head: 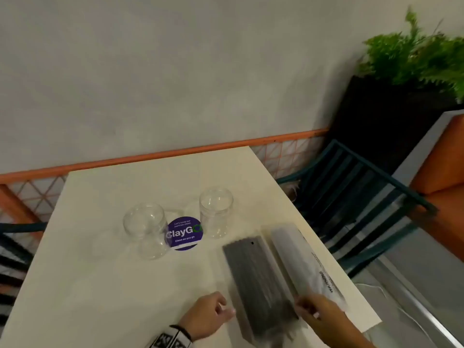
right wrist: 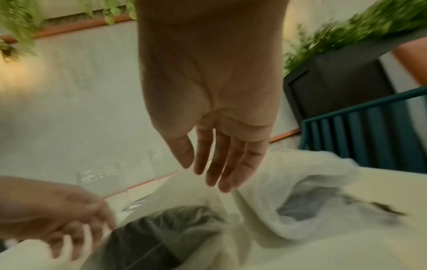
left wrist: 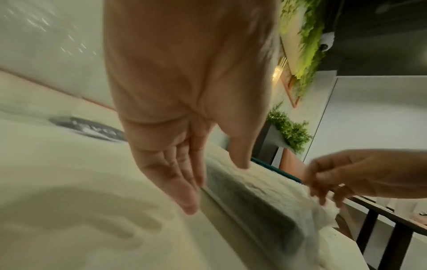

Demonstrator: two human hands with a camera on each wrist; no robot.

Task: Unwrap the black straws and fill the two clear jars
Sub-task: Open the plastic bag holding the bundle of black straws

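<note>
While two clear jars (head: 146, 222) (head: 216, 207) stand at the desk's (head: 100, 285) centre, either side of a purple sticker (head: 184, 233), two straw packs lie at about 4 o'clock from them: a dark one (head: 253, 280) and a whiter one (head: 298, 257) just beside it. Left hand (head: 208, 315) sits loosely curled at the dark pack's 9 o'clock edge, holding nothing. Right hand (head: 316, 312), fingers relaxed, touches the loose wrapper at the packs' near ends.

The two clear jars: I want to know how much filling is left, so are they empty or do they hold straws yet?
Empty. Both clear jars show only see-through plastic; the black straws lie wrapped on the table.
</note>
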